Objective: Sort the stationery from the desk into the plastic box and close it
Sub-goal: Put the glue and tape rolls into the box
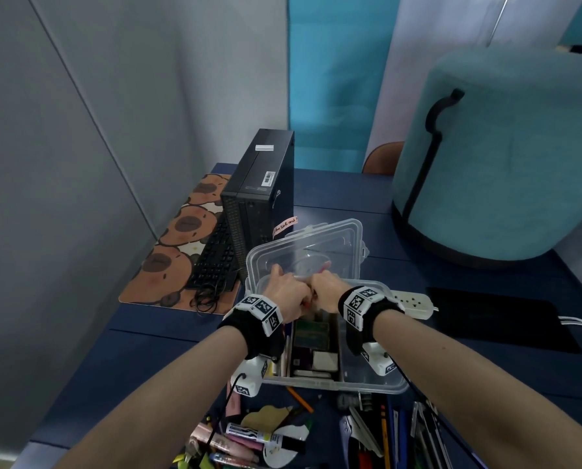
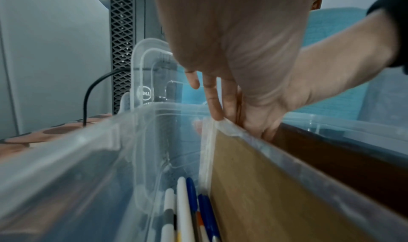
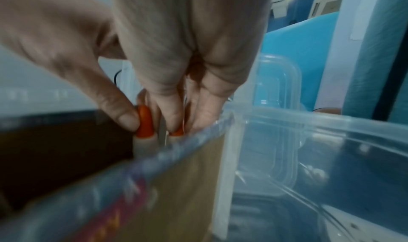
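Note:
A clear plastic box stands open on the blue desk, with its lid propped up behind it. Cardboard dividers split it into compartments. Pens lie in the left one; notepads and an eraser lie in the middle one. Both hands meet over the far end of the middle compartment. My right hand pinches orange-handled scissors between thumb and fingers, the blades pointing down and hidden. My left hand holds the top edge of the left divider, fingers on one side and thumb on the other.
Loose markers, pens and paper shapes lie on the desk in front of the box. A black computer tower and keyboard stand at the back left. To the right are a white power strip and a teal chair.

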The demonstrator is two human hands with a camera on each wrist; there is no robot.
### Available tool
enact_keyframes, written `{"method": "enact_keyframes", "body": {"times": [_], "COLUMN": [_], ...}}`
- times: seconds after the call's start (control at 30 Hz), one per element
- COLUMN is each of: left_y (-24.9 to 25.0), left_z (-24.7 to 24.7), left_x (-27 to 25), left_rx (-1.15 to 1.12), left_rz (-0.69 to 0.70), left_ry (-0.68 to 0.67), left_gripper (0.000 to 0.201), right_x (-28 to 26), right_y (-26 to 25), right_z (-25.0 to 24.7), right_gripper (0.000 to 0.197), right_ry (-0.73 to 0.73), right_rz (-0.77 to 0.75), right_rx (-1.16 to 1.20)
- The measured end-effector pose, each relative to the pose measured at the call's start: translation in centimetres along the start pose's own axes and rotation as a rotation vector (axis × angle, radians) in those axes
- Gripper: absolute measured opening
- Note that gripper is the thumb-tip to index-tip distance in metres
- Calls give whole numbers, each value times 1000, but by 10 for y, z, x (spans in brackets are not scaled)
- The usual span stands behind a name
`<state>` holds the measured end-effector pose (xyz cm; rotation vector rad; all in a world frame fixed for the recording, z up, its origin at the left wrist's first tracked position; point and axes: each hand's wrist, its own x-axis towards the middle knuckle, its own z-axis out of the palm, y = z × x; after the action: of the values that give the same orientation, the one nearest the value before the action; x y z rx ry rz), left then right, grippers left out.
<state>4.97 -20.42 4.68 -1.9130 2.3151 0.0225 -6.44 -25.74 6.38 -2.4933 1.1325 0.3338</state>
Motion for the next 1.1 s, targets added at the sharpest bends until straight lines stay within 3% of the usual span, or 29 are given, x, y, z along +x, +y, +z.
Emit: {"method": "enact_keyframes", "body": {"times": [0.13, 0.3, 0.7, 0.87, 1.1], "left_y": [2, 13, 24, 23, 23], "left_z": [-3, -3, 17, 11, 21], "left_x": [1, 10, 27, 26, 26], "left_rx": [-1, -72, -149, -58, -73], "left_rz": [-6, -99, -60, -8, -49], "left_ry": [24, -19, -171, -242, -206], "left_gripper": [20, 21, 19, 21, 25], "right_x": [-9, -13, -9, -8, -11], "right_y": [0, 5, 17, 17, 19], "right_z": [-17, -25, -9, -7, -8], "right_gripper": [19, 19, 23, 21, 18], "right_ry": [81, 64, 26, -8, -10], "right_rz": [-59, -89, -16, -5, 37], "right_rx": [-102, -318, -233, -254, -185]}}
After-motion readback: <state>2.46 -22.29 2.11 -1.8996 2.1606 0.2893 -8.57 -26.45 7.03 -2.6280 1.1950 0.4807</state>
